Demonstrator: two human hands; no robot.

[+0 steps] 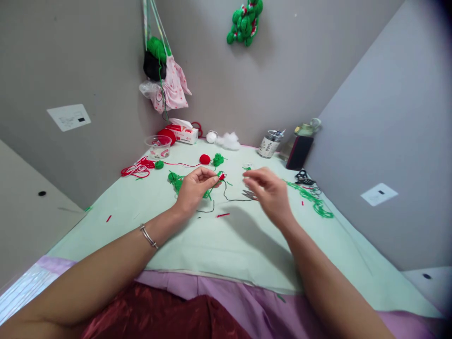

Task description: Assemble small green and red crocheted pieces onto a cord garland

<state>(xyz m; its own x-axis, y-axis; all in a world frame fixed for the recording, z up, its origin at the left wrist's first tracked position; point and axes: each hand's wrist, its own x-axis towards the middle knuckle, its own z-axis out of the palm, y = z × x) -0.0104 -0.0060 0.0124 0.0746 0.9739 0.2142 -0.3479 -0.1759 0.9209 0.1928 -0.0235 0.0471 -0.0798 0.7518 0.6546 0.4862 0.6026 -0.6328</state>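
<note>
My left hand (197, 186) pinches a small red and green crocheted piece (221, 176) between thumb and fingers, above the table. A dark yarn tail (229, 198) hangs from this piece and runs right across the cloth. To the right, my right hand (266, 190) is raised, slightly blurred, thumb and fingers drawn together; anything between them is too small to make out. Scissors (249, 194) lie partly hidden beneath that hand. Beside and behind my left hand is tangled green yarn (175, 181). A red yarn scrap (222, 215) lies in front.
Farther back are a red yarn ball (205, 159), green yarn ball (218, 160), clear plastic tub (158, 148), tissue box (185, 134), white stuffing (228, 141), pen holder (270, 145) and upright phone (299, 152). Loose green yarn (319, 205) lies right; red yarn (137, 167) left.
</note>
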